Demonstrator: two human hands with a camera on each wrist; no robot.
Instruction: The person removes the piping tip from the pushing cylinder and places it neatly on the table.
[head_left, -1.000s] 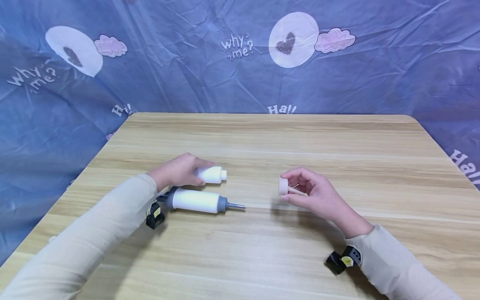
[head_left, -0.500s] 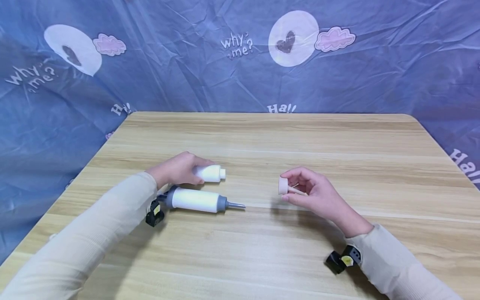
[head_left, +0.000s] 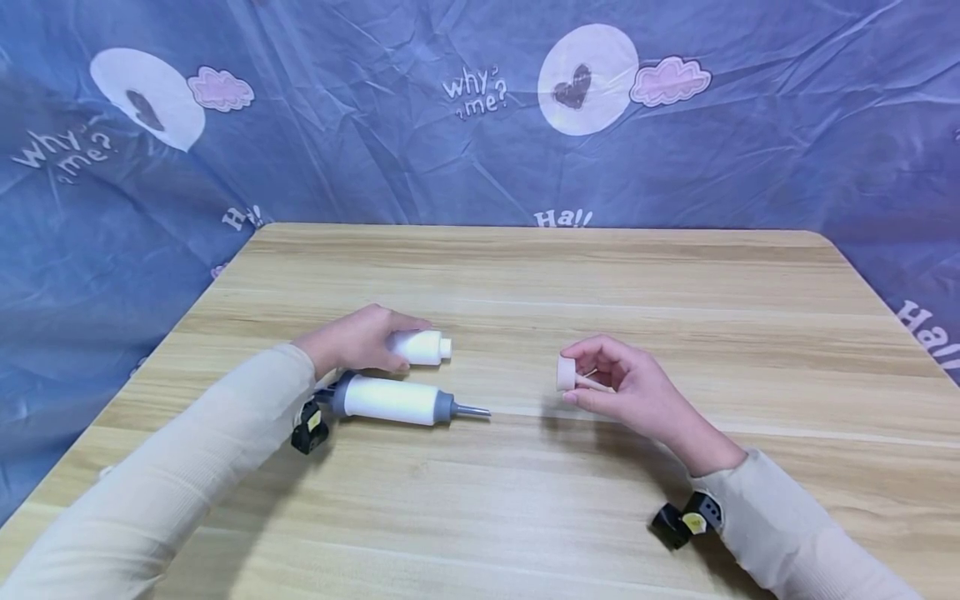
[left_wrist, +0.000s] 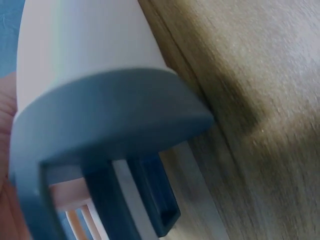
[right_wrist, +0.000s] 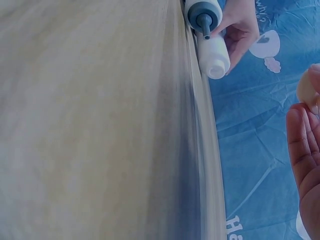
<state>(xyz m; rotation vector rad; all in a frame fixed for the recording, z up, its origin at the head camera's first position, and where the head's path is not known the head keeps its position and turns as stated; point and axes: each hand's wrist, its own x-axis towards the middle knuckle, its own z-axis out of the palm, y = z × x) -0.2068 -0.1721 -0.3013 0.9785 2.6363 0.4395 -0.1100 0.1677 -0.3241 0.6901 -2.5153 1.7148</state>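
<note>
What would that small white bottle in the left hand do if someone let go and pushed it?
Pushed sideways without the left hand gripping it, the white bottle would probably roll: its body looks round and it is on its side. It may feel slippery, as its surface looks smooth. It seems fairly stiff: no dent shows near the grip.

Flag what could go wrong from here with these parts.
The white bottle, sideways in the left hand, might roll if released. The grey-and-white tube lies close beside that hand and could get nudged. The right hand holds the small white stemmed piece above the table between fingers and thumb, so it may slip and drop.
</note>
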